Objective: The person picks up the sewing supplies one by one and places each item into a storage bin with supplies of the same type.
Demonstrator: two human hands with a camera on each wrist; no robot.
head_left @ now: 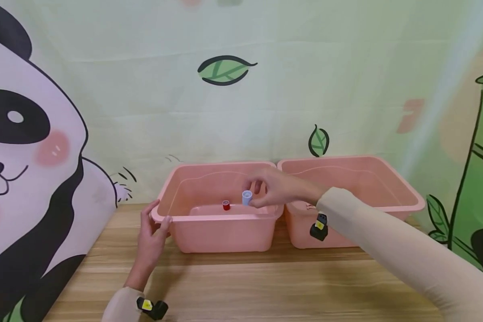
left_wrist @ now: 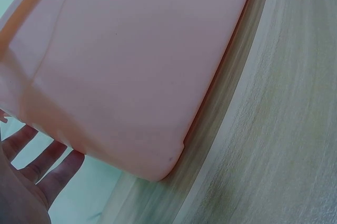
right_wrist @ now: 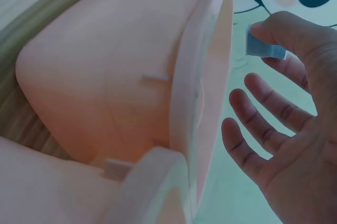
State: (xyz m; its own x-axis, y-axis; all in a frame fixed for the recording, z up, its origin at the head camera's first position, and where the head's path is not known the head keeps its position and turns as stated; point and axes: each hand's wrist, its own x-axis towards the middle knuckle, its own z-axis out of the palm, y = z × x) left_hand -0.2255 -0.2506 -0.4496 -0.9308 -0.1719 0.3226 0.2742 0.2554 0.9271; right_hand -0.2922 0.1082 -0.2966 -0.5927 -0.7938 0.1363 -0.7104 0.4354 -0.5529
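My right hand is over the left pink plastic tub. Its thumb and index finger pinch a small light-blue cylindrical piece, and in the right wrist view the other fingers are spread apart. The blue piece is partly covered by the thumb there. A small red cylindrical piece with a pale top is inside the left tub. My left hand holds that tub's front left corner, thumb at the front rim and fingers along the left side. In the left wrist view, fingertips touch the tub's wall.
A second pink tub stands close on the right, its rim near the first tub's. Something small and reddish shows by its front rim, mostly hidden by my arm. Both tubs stand on a wooden table before a printed cloth backdrop.
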